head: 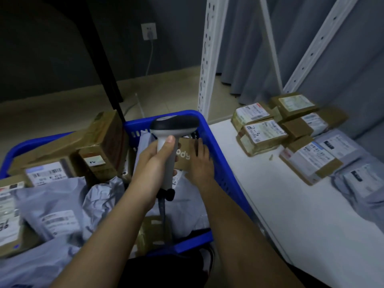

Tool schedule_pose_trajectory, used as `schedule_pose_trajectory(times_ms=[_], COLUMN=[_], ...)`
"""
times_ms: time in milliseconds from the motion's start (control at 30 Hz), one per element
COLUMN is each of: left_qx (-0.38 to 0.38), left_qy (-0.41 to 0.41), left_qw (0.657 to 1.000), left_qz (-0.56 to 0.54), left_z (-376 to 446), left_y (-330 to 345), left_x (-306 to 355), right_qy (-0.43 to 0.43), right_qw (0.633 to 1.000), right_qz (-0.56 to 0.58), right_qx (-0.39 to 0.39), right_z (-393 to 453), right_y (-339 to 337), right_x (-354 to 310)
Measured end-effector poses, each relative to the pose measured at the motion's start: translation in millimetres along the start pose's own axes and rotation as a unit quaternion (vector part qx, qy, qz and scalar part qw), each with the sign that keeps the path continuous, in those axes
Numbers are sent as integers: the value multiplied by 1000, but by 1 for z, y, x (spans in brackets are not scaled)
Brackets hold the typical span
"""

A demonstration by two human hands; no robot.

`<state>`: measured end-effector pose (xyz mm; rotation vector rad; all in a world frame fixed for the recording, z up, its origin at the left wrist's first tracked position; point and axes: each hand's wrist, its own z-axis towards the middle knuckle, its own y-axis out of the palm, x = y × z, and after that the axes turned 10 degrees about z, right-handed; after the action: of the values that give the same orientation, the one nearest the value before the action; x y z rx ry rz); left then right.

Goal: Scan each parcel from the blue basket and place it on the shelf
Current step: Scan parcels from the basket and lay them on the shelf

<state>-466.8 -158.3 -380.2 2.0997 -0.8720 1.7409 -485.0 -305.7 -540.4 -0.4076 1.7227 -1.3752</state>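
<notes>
The blue basket (225, 163) stands left of the white shelf (280, 204), full of cardboard boxes and grey mailer bags. My left hand (154, 161) grips the white handle of a barcode scanner (174, 123) with a black head, held above the basket. My right hand (200, 163) reaches into the basket's far right corner and rests on a small brown box (187, 150) with white lettering, its fingers over the box's right side. The scanner's handle hides part of that box.
Several scanned-looking cardboard boxes (264, 132) and grey mailer bags (357, 181) lie on the shelf's right part. White perforated shelf uprights (207, 59) rise behind. A black pole (104, 59) stands behind the basket. A wall socket (149, 31) with a cable is on the dark wall.
</notes>
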Motion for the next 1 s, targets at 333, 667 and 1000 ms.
schedule_pose_trajectory(times_ms=[333,667,1000], left_qx=[-22,-19,-25], left_qy=[0,16,7], left_qw=[1000,999,998], left_qz=[-5,-33,-49], left_z=[11,1,-21], left_y=[5,3,21], left_x=[-3,8,20], right_qy=[-49,-30,119], right_qw=[993,965,900], right_qz=[-105,258,416], right_qx=[33,-45,-49], right_z=[37,-33,-116], right_y=[25,-93,-162], right_x=[1,21,68])
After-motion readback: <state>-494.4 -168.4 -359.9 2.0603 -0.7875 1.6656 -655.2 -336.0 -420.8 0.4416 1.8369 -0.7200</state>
